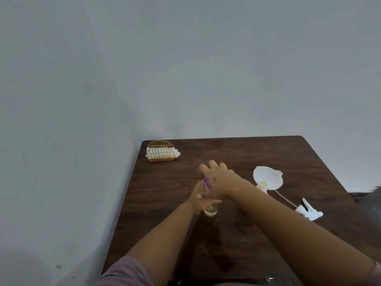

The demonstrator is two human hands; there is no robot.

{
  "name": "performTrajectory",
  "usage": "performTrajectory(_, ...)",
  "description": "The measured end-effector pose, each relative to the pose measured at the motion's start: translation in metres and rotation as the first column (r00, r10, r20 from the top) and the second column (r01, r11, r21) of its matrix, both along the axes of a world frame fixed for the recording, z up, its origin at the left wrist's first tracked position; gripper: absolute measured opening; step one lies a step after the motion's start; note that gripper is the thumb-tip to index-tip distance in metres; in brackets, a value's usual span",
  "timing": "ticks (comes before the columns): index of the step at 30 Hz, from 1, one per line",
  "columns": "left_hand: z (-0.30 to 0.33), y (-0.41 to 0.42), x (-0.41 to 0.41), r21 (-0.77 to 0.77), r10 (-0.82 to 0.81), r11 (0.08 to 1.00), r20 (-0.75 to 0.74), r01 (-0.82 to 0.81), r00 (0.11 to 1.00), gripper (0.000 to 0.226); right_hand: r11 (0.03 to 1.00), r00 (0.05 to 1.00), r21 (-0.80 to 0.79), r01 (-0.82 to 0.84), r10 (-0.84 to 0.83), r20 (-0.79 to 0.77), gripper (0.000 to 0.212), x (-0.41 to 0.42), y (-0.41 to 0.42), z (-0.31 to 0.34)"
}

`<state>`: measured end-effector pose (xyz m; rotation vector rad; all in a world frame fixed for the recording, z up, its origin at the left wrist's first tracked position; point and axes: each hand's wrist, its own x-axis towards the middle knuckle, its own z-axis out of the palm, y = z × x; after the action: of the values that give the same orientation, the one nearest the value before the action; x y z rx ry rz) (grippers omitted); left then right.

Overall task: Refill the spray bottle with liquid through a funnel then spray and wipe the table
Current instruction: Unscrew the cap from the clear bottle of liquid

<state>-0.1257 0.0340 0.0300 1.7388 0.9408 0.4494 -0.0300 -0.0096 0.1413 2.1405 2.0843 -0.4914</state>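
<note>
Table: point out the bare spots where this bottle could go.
Bare table: along the far edge between napkin holder and funnel; also the near edge. Crowded on the right: funnel, spray head.

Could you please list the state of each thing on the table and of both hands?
bottle: upright, yellowish liquid inside, held.
left hand: grips the bottle.
right hand: fingers spread over the bottle top.
funnel: lying on its side.
spray head: off, lying flat.
napkin holder: upright, holding napkins.
</note>
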Motion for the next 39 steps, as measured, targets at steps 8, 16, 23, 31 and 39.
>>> performTrajectory(8,0.001,-0.002,0.005,-0.01,0.008,1.0,-0.002,-0.008,1.0,0.047,0.992,0.982,-0.048,-0.12,0.126,0.142,0.044,-0.002,-0.003,-0.004)
performTrajectory(16,0.006,-0.003,0.009,-0.102,0.051,0.993,-0.07,-0.058,0.996,0.039,0.992,0.958,0.099,-0.078,0.102,-0.269,0.053,0.027,-0.008,-0.015)
performTrajectory(23,0.006,-0.004,0.004,-0.093,0.083,0.992,-0.056,-0.088,0.995,0.057,0.964,0.828,0.219,0.153,-0.004,-0.56,0.077,0.037,-0.018,-0.033)
performTrajectory(31,0.003,-0.012,0.008,-0.11,0.251,0.962,0.016,-0.248,0.968,0.067,0.875,0.529,0.164,0.456,-0.119,-0.84,0.05,0.052,-0.04,-0.052)
performTrajectory(39,-0.012,-0.035,0.012,-0.057,0.424,0.905,0.058,-0.421,0.904,0.079,0.72,0.643,0.344,0.603,-0.184,-0.743,0.05,0.082,-0.093,-0.079)
